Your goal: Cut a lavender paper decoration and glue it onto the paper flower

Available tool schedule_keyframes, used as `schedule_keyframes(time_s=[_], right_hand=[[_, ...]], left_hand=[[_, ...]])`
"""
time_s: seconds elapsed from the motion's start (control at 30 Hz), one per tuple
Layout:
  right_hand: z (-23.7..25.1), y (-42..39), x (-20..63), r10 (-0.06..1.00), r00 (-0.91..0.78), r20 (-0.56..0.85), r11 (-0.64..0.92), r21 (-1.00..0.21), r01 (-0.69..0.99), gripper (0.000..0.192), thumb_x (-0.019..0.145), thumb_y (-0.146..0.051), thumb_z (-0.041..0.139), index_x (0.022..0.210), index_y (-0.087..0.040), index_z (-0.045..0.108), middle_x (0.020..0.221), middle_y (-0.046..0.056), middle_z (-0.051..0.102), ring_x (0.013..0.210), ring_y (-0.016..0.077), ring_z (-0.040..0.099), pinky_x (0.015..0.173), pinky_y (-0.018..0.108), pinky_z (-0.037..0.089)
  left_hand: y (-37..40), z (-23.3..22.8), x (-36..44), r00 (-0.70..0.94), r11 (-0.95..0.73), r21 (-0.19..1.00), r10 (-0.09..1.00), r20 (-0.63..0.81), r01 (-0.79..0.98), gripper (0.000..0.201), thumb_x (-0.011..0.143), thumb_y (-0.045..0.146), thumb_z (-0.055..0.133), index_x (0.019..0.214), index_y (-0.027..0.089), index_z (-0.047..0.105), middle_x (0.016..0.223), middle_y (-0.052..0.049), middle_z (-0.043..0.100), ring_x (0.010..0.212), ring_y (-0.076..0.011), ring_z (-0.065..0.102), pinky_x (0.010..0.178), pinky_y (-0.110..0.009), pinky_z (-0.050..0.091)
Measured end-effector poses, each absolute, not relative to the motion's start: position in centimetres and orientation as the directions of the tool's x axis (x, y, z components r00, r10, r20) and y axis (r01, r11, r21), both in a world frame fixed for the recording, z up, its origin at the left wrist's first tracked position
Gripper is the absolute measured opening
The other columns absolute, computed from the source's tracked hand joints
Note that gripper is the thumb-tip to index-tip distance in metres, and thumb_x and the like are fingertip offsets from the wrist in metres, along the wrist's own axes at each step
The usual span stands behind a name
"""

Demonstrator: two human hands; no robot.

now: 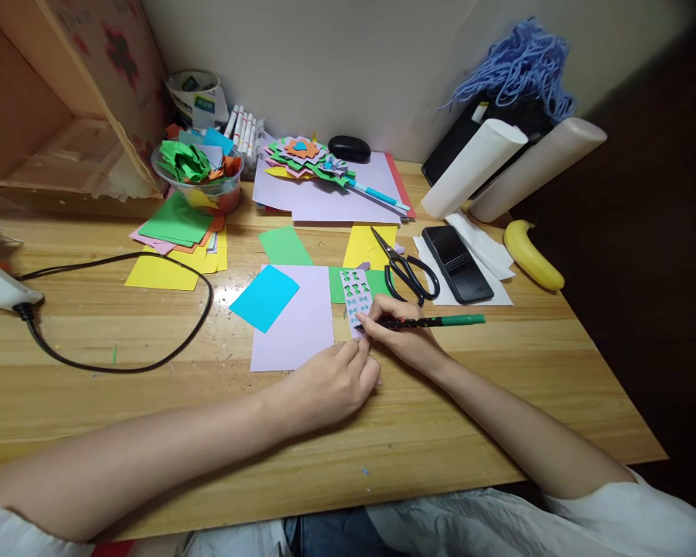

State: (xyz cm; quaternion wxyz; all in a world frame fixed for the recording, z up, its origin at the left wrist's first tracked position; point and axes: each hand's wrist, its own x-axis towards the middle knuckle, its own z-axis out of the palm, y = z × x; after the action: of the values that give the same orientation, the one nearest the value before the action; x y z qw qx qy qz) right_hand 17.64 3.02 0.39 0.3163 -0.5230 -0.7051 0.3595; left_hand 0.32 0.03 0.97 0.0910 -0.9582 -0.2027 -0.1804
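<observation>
A pale lilac paper strip point(358, 300) with rows of green and blue bow shapes lies over a green paper point(337, 288). My left hand point(339, 375) is closed, its fingertips pinching the strip's lower end. A dark patterned pen with a green end point(462, 319) is gripped in my right hand point(403, 329), and its tip is at the strip's lower part, mostly hidden by the fingers. Left of the strip, a blue paper piece point(265, 298) rests partly on a lilac sheet point(295, 340). Black-handled scissors point(404, 267) lie just beyond my right hand.
A phone point(457, 263), a banana point(532, 254) and white rolls point(475, 166) are at the right. Behind stand paper flowers point(305, 158) on lilac sheets. At the left are a tub of scraps point(209, 189), stacked colored paper point(177, 220) and a looped black cable point(121, 370).
</observation>
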Motion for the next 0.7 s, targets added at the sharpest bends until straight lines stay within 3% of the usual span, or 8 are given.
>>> schedule_keyframes(time_s=[0.7], right_hand=[[0.26, 3.12, 17.87, 0.947, -0.315, 0.065, 0.227, -0.828, 0.512, 0.031, 0.082, -0.025, 0.055, 0.055, -0.019, 0.041, 0.054, -0.004, 0.043, 0.053, 0.0104, 0.039, 0.051, 0.024, 0.029]], left_hand=[[0.02, 0.68, 0.2, 0.862, -0.907, -0.089, 0.357, 0.36, 0.412, 0.013, 0.087, 0.014, 0.042, 0.084, 0.009, 0.053, 0.092, -0.019, 0.067, 0.087, -0.0224, 0.064, 0.077, -0.031, 0.049]])
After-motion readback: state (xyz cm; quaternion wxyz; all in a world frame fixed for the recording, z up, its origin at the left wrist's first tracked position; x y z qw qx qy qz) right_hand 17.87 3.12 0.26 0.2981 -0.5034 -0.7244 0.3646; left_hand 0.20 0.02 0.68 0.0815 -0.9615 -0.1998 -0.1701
